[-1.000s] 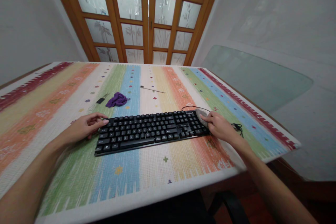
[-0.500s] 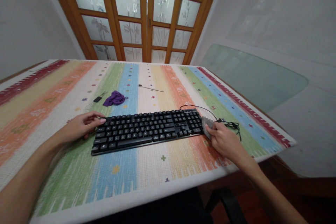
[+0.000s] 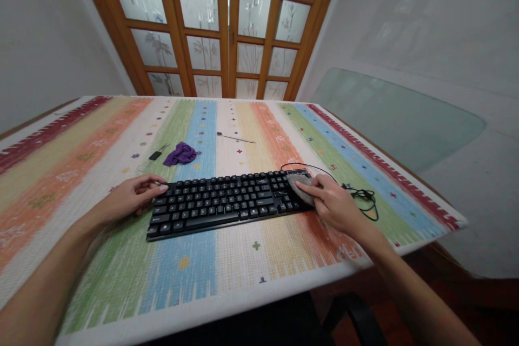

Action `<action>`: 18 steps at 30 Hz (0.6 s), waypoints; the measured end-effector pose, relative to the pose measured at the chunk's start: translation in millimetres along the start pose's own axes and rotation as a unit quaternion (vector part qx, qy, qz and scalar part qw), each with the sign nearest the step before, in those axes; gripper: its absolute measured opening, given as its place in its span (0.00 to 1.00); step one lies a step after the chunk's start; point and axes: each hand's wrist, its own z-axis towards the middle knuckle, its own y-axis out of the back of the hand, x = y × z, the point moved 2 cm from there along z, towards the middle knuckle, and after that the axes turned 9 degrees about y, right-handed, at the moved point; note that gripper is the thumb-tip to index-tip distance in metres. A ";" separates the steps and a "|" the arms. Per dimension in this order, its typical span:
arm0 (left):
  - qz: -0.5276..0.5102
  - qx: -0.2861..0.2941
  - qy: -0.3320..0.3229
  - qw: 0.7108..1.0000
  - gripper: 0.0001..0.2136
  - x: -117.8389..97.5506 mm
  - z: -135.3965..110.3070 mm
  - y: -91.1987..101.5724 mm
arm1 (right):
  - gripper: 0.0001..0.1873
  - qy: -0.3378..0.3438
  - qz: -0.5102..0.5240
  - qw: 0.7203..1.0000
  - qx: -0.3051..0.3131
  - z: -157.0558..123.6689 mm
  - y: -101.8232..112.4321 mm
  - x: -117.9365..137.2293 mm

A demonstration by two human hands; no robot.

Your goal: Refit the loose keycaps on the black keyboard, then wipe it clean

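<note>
A black keyboard [image 3: 221,200] lies across the striped cloth in front of me. My left hand [image 3: 138,194] grips its upper left corner, thumb on top and the other fingers curled behind and beneath. A grey cloth [image 3: 302,189], folded into a pad, rests on the number keys at the right end. My right hand [image 3: 332,203] holds this pad, with the index finger stretched over it and pressing it onto the keys. The cloth covers most of the number pad.
Beyond the keyboard lie a crumpled purple cloth [image 3: 181,154], a small black-handled brush [image 3: 155,155] and a thin long-handled brush [image 3: 235,138]. The keyboard's cable [image 3: 367,203] is bundled at the right. The table's front edge [image 3: 243,303] runs close to me.
My right hand has moved left with the grey cloth, from the keyboard's right edge onto the number keys. My left hand stays at the left corner. The view has shifted slightly.
</note>
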 end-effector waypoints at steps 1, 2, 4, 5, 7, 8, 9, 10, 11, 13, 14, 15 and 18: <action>0.000 0.000 -0.002 1.000 0.32 1.0 0.6 0.2 | 0.26 0.002 -0.017 1.000 0.013 3.6 -3.1 0.2; 0.001 0.002 -0.003 1.000 0.32 2.2 1.3 0.4 | 0.26 0.003 -0.033 0.999 0.030 6.1 -5.5 -0.2; 0.005 0.006 -0.006 1.000 0.32 4.3 2.9 0.7 | 0.27 0.001 -0.063 0.996 0.064 8.3 -7.6 -2.0; 0.006 0.008 -0.008 1.000 0.32 5.0 3.6 0.8 | 0.27 -0.002 -0.074 0.994 0.078 8.6 -6.9 -3.2; 0.009 0.010 -0.008 1.000 0.32 5.5 4.4 0.8 | 0.28 -0.004 -0.088 0.991 0.100 8.3 -3.3 -5.3; 0.009 0.009 -0.008 1.000 0.32 5.2 4.4 0.7 | 0.28 -0.004 -0.092 0.990 0.107 8.1 -1.0 -6.3; 0.010 0.008 -0.007 1.000 0.32 4.8 4.2 0.5 | 0.28 -0.004 -0.094 0.989 0.113 7.8 1.3 -7.4; 0.010 0.008 -0.006 1.000 0.32 4.2 3.9 0.3 | 0.29 -0.006 -0.096 0.988 0.118 7.3 3.0 -8.6; 0.010 0.007 -0.005 1.000 0.32 3.5 3.6 0.0 | 0.29 -0.010 -0.097 0.988 0.122 6.5 4.1 -10.2; 0.010 0.007 -0.005 1.000 0.32 2.1 2.7 -0.5 | 0.30 -0.028 -0.100 0.987 0.125 4.0 4.5 -14.0; 0.009 0.007 -0.005 1.000 0.32 1.5 2.2 -0.7 | 0.29 -0.039 -0.101 0.987 0.123 2.2 3.9 -16.0; 0.008 0.006 -0.005 1.000 0.32 1.0 1.8 -0.7 | 0.29 -0.051 -0.100 0.986 0.119 0.2 3.0 -17.9; 0.007 0.003 -0.003 1.000 0.32 -0.4 0.6 -0.4 | 0.28 -0.079 -0.090 0.986 0.113 -5.9 -0.8 -19.7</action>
